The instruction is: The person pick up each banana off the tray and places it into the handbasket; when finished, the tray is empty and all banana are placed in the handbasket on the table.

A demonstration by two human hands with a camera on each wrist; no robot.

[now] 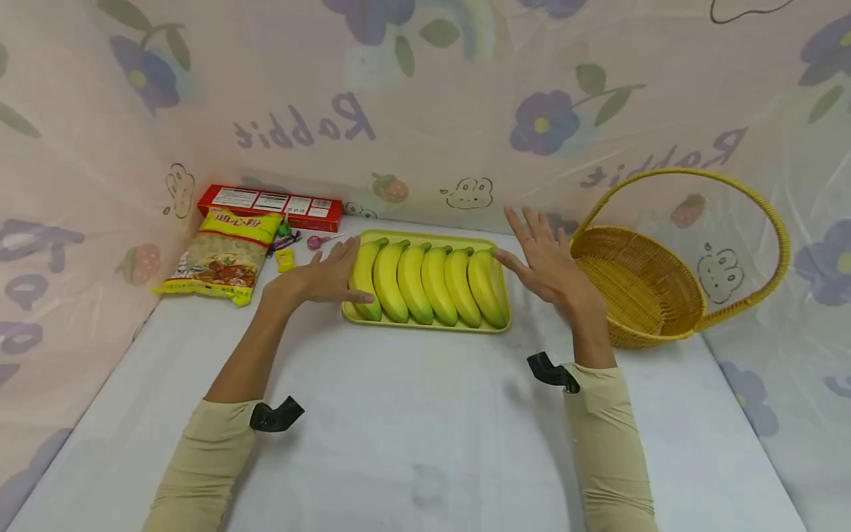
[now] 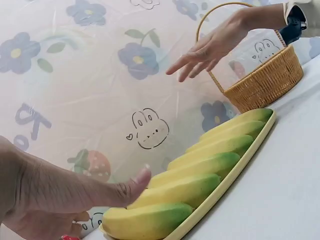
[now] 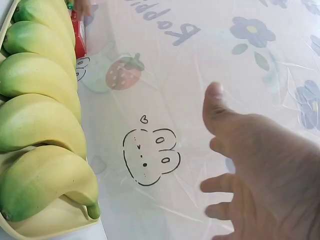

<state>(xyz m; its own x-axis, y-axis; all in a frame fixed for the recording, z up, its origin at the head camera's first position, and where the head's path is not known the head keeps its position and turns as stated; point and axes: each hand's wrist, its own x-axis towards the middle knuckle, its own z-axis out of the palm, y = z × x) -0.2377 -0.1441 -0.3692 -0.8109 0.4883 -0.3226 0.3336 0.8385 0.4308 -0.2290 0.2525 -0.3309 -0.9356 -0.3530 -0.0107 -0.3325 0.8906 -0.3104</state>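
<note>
Several yellow bananas (image 1: 435, 284) with green tips lie side by side in a pale yellow tray (image 1: 425, 328). My left hand (image 1: 326, 277) is at the tray's left end, fingers extended, beside the leftmost banana (image 2: 145, 221); whether it touches is hard to tell. My right hand (image 1: 548, 262) is raised past the tray's right end, fingers spread and holding nothing. In the right wrist view, that hand (image 3: 270, 165) appears apart from the bananas (image 3: 50, 180).
A wicker basket (image 1: 691, 314) with a tall handle stands at the right. On the left are a yellow food bag (image 1: 222, 255), a red box (image 1: 326, 222), a small yellow packet (image 1: 285, 259) and a pink lollipop (image 1: 315, 242). Patterned sheeting (image 1: 425, 111) encloses the white table (image 1: 412, 421).
</note>
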